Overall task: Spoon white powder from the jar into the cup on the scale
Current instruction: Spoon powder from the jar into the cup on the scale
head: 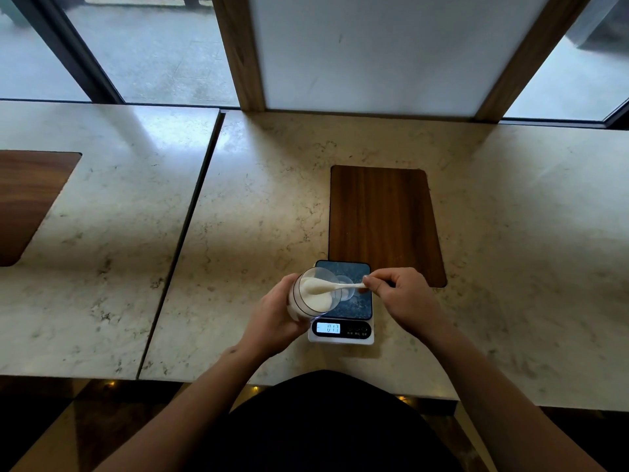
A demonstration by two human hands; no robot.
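Note:
My left hand (272, 318) holds a clear jar (308, 303) of white powder, tilted with its mouth toward the right, over the left edge of the scale (354, 308). My right hand (400, 296) pinches the handle of a white spoon (335, 286) whose bowl sits inside the jar mouth, heaped with powder. A small clear cup (347, 288) stands on the dark scale platform, just right of the jar and under the spoon handle. The scale's lit display (328, 328) shows digits.
A dark wooden inlay panel (384, 219) lies in the marble counter (255, 206) just behind the scale. A seam (190, 216) separates a second counter slab at left, with another wooden inlay (27, 199). Windows and a white panel rise behind.

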